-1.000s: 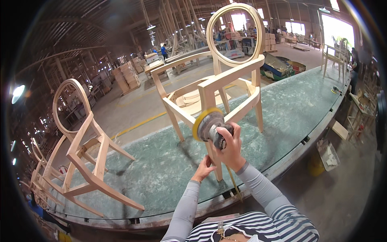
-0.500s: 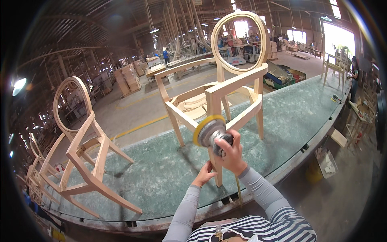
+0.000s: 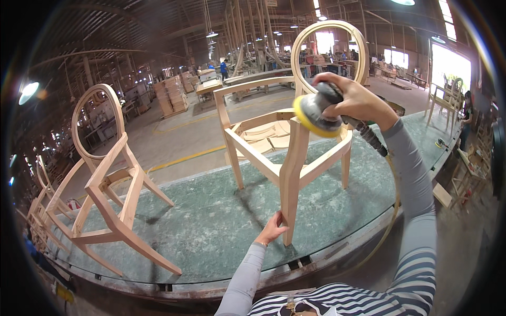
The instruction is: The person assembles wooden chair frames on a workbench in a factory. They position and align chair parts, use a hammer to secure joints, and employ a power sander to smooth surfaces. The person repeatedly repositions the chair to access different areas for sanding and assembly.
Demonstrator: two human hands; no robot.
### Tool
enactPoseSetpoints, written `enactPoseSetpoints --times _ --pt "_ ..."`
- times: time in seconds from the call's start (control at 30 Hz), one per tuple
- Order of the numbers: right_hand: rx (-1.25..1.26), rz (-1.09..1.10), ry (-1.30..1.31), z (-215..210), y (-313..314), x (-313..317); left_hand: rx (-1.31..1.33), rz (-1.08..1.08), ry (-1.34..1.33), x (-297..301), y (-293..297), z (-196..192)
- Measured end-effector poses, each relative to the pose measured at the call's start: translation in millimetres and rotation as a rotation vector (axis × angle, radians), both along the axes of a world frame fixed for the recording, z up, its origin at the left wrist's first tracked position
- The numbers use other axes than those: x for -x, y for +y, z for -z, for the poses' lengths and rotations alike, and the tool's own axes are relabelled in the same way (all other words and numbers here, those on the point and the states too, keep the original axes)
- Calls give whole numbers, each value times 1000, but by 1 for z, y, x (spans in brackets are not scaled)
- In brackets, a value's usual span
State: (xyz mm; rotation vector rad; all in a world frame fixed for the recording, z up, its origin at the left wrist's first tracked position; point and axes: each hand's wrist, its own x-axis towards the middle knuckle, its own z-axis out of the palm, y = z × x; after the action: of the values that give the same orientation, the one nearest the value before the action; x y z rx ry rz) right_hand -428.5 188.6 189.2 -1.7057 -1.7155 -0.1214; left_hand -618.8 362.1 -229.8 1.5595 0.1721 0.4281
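My right hand is wrapped round the top of a sander with a yellow pad. The sander is tilted at the top front corner of an armchair of bare wood with an oval back frame. Whether the pad touches the arm there, I cannot tell. Lower down, my left hand grips the near front leg of that armchair, thumb across it. A hose runs from the sander down past my right forearm. The armchair stands on a long green worktable.
At the left, a second oval-backed wooden armchair lies tilted on the table, with more frames beyond it. Far right stand another chair and a second sander. A person is beside the table there. Stacked wood stands across the floor.
My right hand has raised the sander from the front leg to the top of the arm, moving up and right. My left hand stays on the leg. The view has shifted slightly.
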Motion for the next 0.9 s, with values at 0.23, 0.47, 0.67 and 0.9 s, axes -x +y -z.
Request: enactPoseSetpoints --times 0.23,0.47,0.67,0.9 --pt "434 166 1 -47 -9 -1 -36 29 -29 2 1 -4" --pt "41 11 44 2 -8 -4 -1 9 -16 4 -4 -6" --pt "-533 79 -143 77 -17 25 4 6 -14 5 -7 -7" --pt "-712 346 25 110 -14 -21 -13 11 -21 -5 -17 -14"
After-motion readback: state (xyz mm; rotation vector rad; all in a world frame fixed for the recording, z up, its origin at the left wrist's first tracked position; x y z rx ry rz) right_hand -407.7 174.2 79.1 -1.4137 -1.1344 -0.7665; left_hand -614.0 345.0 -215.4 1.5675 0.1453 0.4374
